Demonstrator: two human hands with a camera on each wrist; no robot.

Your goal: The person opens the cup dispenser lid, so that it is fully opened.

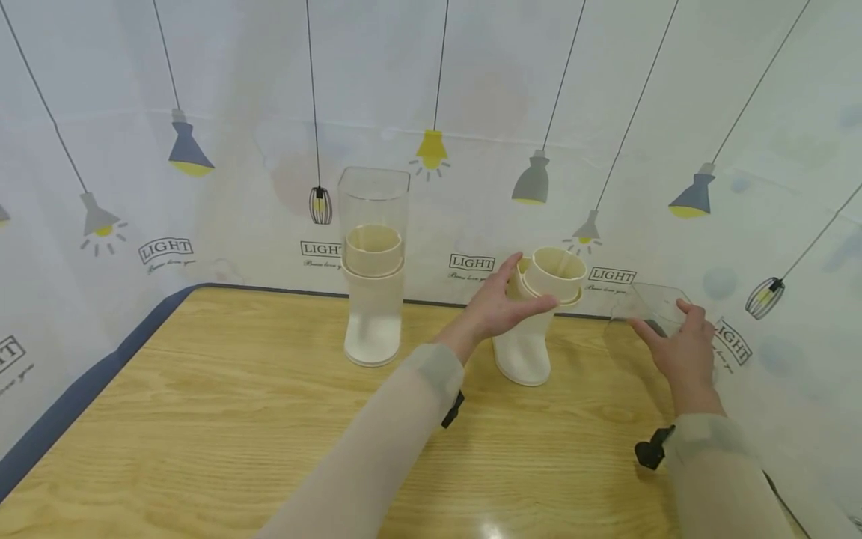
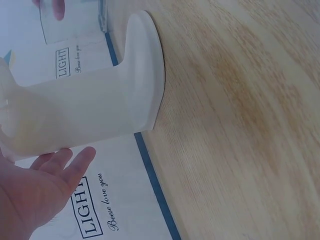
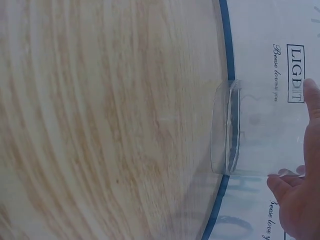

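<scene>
On the right half of the table stands a cream, boot-shaped stand (image 1: 525, 355) with a rounded foot. A round cream collar (image 1: 557, 273) sits tilted at its top. My left hand (image 1: 491, 305) grips the stand's upper part, thumb in front and fingers round the far side; the left wrist view shows several fingertips against the stand (image 2: 85, 110). To the right, my right hand (image 1: 688, 355) holds a clear plastic container (image 1: 658, 299) between thumb and fingers. In the right wrist view the container (image 3: 265, 130) is upright; whether its lower edge touches the table I cannot tell.
A matching cream stand (image 1: 373, 318) bearing a clear square container (image 1: 374, 183) stands left of the middle. Behind the wooden table (image 1: 222, 404) hangs a white cloth (image 1: 236, 172) printed with lamps, and a dark blue edging (image 1: 158, 314) runs along the table's border.
</scene>
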